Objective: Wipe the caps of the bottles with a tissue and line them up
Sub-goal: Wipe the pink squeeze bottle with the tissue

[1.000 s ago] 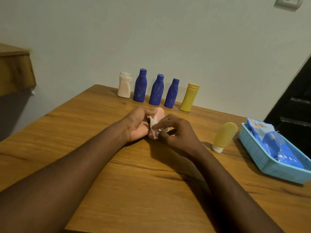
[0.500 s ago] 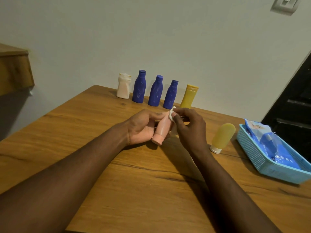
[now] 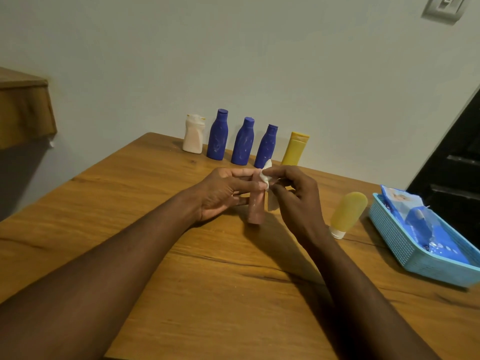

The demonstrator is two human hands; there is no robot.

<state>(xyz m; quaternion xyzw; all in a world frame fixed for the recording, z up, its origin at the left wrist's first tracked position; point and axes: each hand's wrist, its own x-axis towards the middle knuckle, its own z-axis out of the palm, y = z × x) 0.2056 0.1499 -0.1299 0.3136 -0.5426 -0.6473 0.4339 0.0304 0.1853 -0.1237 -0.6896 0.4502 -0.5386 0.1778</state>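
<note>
Brought upright since, the pink bottle [image 3: 255, 209] is held in the left hand's [image 3: 220, 196] grip, the tissue [image 3: 266, 175] pinched in the right hand's [image 3: 298, 201]; it could be knocked loose by hard rubbing.

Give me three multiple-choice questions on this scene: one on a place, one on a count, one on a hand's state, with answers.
1. Where on the wooden table does the light blue plastic basket sit?
A) right side
B) far left corner
C) in the bottle row

2. How many dark blue plastic bottles stand in the back row?
A) two
B) three
C) five

3. What is the right hand doing?
A) lying flat
B) pinching a white tissue at the pink plastic bottle's top
C) gripping the basket

Answers:
1 A, it lies by the right edge.
2 B, three stand between a white plastic bottle and a yellow plastic bottle.
3 B, it pinches the tissue while the left hand holds that bottle.
</note>
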